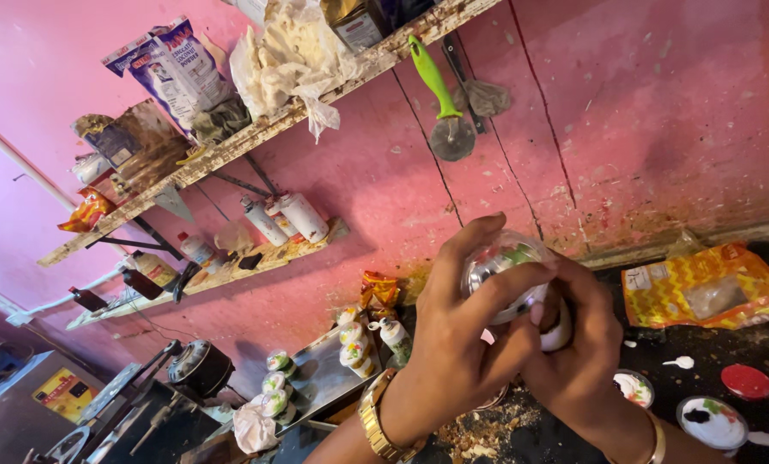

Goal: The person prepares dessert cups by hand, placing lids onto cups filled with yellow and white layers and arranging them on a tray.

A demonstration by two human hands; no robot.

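Pretty messy setup here: a dark bench against a stained pink wall, with crumbs, a yellow-orange snack packet, a red round lid and small filled cups lying around. Two rough wooden shelves above hold bags and spray cans, and a green-handled pizza cutter hangs off the top one. Both hands meet above the bench: the left hand, gold watch on the wrist, has its grip wrapped over a clear domed plastic cup, and the right hand clasps it from underneath.
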